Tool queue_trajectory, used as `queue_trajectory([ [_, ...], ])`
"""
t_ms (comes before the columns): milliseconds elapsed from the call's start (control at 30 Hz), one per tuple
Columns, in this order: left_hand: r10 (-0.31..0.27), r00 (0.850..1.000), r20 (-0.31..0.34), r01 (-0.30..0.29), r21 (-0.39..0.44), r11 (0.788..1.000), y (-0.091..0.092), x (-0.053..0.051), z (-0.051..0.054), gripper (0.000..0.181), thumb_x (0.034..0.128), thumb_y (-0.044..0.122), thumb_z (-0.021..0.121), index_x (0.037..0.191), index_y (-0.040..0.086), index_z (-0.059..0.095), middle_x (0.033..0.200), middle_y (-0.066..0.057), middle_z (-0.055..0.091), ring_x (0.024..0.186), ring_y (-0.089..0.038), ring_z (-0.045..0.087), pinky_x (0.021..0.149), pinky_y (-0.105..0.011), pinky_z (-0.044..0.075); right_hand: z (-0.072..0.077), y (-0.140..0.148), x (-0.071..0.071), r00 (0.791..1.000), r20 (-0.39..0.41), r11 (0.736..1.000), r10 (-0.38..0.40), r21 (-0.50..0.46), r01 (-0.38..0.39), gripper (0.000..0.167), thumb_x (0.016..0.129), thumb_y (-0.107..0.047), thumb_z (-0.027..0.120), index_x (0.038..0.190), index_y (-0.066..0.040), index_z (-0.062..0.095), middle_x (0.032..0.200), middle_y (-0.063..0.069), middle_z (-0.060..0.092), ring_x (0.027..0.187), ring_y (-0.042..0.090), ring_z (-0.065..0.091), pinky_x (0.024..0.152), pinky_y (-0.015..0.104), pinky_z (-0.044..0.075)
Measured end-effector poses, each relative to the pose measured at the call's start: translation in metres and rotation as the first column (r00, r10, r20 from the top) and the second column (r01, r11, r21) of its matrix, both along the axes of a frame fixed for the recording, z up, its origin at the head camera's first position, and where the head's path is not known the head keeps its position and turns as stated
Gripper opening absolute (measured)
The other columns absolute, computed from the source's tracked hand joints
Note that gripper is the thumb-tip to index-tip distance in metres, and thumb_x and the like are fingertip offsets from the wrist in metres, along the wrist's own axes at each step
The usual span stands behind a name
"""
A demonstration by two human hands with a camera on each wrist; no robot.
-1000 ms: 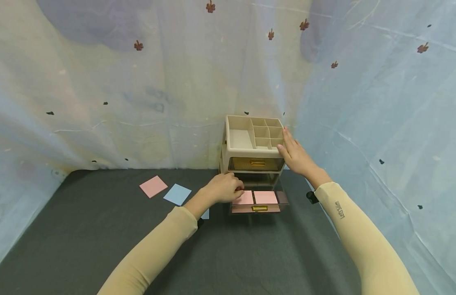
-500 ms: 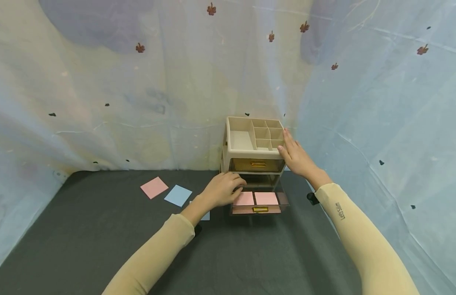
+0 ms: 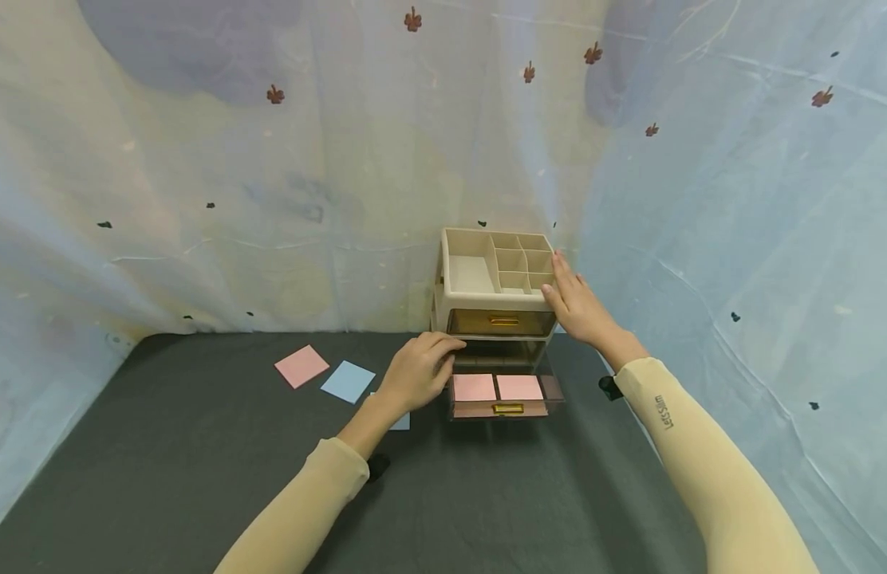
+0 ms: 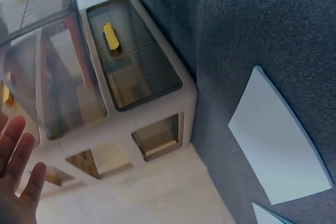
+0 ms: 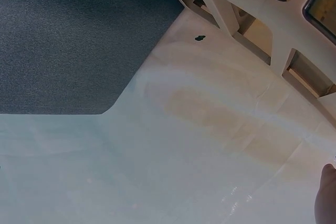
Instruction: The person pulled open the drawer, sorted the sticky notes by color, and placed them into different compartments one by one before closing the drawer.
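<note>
A beige desktop organizer stands at the back of the dark table. Its middle see-through drawer is pulled out, with a pink sticky note pad and another pink pad inside. My left hand hovers at the drawer's left side, fingers loosely bent. In the left wrist view, its fingers are spread, with nothing between them. My right hand rests against the organizer's upper right edge, fingers straight. Only a bit of that hand shows in the right wrist view.
Left of the organizer lie a pink pad, a blue pad and another blue pad, partly hidden by my left forearm. The organizer's top tray has several compartments. Behind hangs a patterned cloth.
My left hand has drawn back to the left from the drawer, uncovering more of the left pink pad. My right hand stays against the organizer.
</note>
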State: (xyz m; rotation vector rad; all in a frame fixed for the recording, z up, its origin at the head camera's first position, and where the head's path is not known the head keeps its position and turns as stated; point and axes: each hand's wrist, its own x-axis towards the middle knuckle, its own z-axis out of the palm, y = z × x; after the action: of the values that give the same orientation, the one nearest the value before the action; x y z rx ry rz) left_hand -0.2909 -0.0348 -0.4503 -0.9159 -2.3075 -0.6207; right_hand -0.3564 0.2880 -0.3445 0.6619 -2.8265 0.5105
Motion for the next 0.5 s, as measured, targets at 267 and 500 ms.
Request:
queue_trajectory([
  [267, 0.012, 0.999, 0.047, -0.018, 0.133, 0.991, -0.026, 0.000, -0.004, 0.028, 0.1006, 0.011, 0.067, 0.128, 0.014, 0.071, 0.124, -0.002, 0.070, 0.114, -0.024, 0.065, 0.092, -0.040, 0.057, -0.001, 0.001, -0.002, 0.999, -0.029, 0.998, -0.027, 0.053, 0.028, 0.073, 0.114, -0.047, 0.022, 0.166, -0.003, -0.004, 0.174, 0.018, -0.002, 0.160, 0.033, 0.000, 0.127, 0.058, 0.002],
  [500, 0.057, 0.988, 0.142, -0.088, 0.227, 0.970, -0.055, -0.004, -0.010, 0.027, 0.1026, 0.012, 0.063, 0.129, 0.013, 0.070, 0.126, -0.003, 0.069, 0.118, -0.026, 0.064, 0.093, -0.045, 0.057, -0.002, 0.002, -0.002, 0.998, -0.047, 0.996, -0.038, 0.076, 0.041, 0.073, 0.114, -0.048, 0.021, 0.166, -0.003, -0.002, 0.174, 0.017, -0.003, 0.160, 0.036, -0.002, 0.127, 0.058, 0.001],
])
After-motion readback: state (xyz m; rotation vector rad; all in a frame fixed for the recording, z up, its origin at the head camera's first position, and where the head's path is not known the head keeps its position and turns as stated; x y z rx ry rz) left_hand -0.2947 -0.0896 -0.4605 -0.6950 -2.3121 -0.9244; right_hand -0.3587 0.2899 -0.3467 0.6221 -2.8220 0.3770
